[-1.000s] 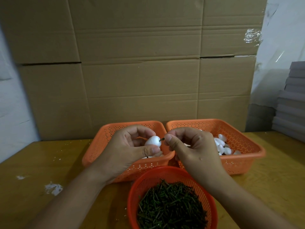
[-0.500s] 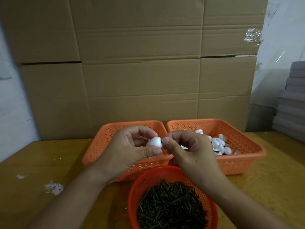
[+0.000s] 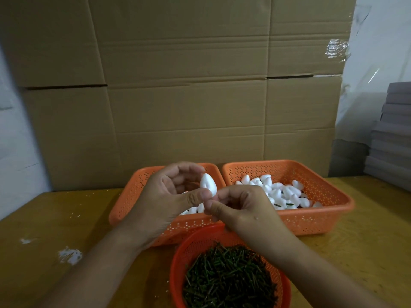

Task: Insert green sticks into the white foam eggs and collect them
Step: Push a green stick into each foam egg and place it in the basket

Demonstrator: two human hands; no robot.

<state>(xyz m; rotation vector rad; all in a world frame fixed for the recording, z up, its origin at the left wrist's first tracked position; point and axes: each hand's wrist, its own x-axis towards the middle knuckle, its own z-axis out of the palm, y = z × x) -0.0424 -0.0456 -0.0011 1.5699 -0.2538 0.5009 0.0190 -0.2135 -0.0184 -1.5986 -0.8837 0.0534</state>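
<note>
My left hand (image 3: 169, 201) holds a white foam egg (image 3: 208, 184) upright between thumb and fingertips, above the left orange basket (image 3: 131, 198). My right hand (image 3: 242, 210) is curled, its thumb and forefinger pinching at the egg's lower end; the green stick there is hidden by the fingertips. Loose white foam eggs (image 3: 280, 191) fill the right orange basket (image 3: 320, 221). A round red basket (image 3: 193, 243) at the near edge holds a heap of green sticks (image 3: 229, 278).
A wall of cardboard boxes (image 3: 189, 96) stands right behind the baskets. Grey stacked sheets (image 3: 391, 134) sit at the far right. The wooden table (image 3: 44, 218) carries white foam crumbs at the left.
The egg has turned from lying sideways to pointing up. My right hand has slid below it, and the stick tip seen a second ago no longer shows.
</note>
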